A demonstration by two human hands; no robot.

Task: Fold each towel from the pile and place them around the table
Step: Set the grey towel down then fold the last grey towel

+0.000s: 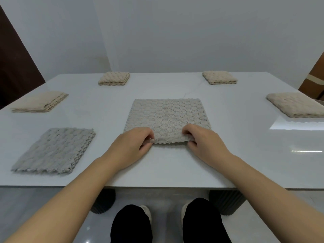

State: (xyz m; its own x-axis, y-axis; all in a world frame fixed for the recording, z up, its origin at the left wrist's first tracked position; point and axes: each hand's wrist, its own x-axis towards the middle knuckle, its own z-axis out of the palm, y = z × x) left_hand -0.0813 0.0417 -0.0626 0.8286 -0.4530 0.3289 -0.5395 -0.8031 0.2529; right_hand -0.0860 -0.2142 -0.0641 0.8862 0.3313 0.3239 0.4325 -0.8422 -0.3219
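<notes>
A grey textured towel (166, 114) lies flat and square in the middle of the white table (236, 155). My left hand (133, 146) pinches its near left corner, and my right hand (203, 142) pinches its near right corner, lifting the near edge slightly. A folded grey towel (54, 149) rests at the near left. Folded beige towels lie at the left edge (40, 102), far left (114, 78), far right (219, 77) and right edge (296, 104).
The table's near edge runs just under my forearms. Dark ribbed table legs (226, 200) stand below it, with my knees and shoes on the glossy floor. A brown door (15, 67) is at the left, and a cardboard box (313, 79) at the right.
</notes>
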